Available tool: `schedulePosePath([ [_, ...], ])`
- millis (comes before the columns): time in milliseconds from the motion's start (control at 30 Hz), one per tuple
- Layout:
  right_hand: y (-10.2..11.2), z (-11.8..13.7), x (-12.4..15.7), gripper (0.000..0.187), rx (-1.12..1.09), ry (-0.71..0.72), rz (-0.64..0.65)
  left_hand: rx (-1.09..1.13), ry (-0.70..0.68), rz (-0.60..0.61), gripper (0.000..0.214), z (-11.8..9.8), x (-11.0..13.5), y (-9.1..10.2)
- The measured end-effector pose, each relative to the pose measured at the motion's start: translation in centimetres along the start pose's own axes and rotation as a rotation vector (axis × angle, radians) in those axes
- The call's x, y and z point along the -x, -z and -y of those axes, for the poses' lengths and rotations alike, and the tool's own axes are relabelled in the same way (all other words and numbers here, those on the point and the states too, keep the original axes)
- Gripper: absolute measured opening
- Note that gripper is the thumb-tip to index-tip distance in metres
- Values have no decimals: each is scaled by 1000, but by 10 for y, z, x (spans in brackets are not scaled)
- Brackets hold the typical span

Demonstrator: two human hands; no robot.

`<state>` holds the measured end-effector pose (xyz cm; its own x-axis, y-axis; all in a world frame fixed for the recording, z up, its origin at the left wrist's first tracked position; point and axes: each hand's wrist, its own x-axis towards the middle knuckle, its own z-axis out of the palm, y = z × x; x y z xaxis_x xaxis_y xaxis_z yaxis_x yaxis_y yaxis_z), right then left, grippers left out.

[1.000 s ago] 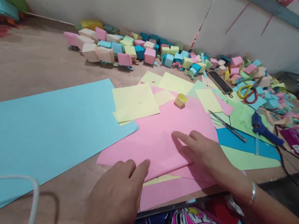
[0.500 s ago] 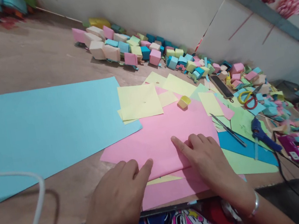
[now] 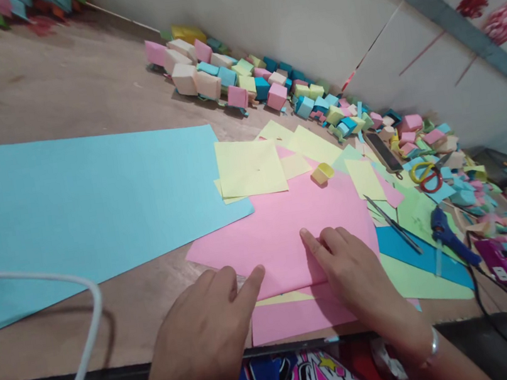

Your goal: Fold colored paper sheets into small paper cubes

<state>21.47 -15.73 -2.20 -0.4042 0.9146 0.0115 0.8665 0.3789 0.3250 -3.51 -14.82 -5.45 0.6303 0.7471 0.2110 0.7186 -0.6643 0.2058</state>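
A pink paper sheet (image 3: 280, 211) lies on the table, its near edge looking folded over. My left hand (image 3: 201, 318) is at its lower left, one digit stretched onto the paper and the other fingers curled under. From the right, my right hand (image 3: 354, 270) presses one outstretched digit on the sheet, its other fingers bent. Beneath the near edge is another pink sheet (image 3: 296, 320). A small yellow folded paper piece (image 3: 321, 173) rests on the far part of the sheet, beside pale yellow paper squares (image 3: 250, 168).
A large blue sheet (image 3: 93, 201) spreads left, behind a white cable (image 3: 92, 316). Scissors (image 3: 395, 226), a blue glue gun (image 3: 451, 236), yellow-and-red-handled scissors (image 3: 427, 176) and a phone (image 3: 384, 151) lie right. Folded paper boxes (image 3: 237, 97) line the wall.
The view has shifted slightly, so the table items appear further right. Both hands stay on the pink sheet in nearly the same places.
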Motion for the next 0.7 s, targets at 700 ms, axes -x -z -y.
schedulePosePath([
  [700, -2, 0, -2, 46, -10, 20, -7, -45, 29, 241, 43, -50, -54, 6],
])
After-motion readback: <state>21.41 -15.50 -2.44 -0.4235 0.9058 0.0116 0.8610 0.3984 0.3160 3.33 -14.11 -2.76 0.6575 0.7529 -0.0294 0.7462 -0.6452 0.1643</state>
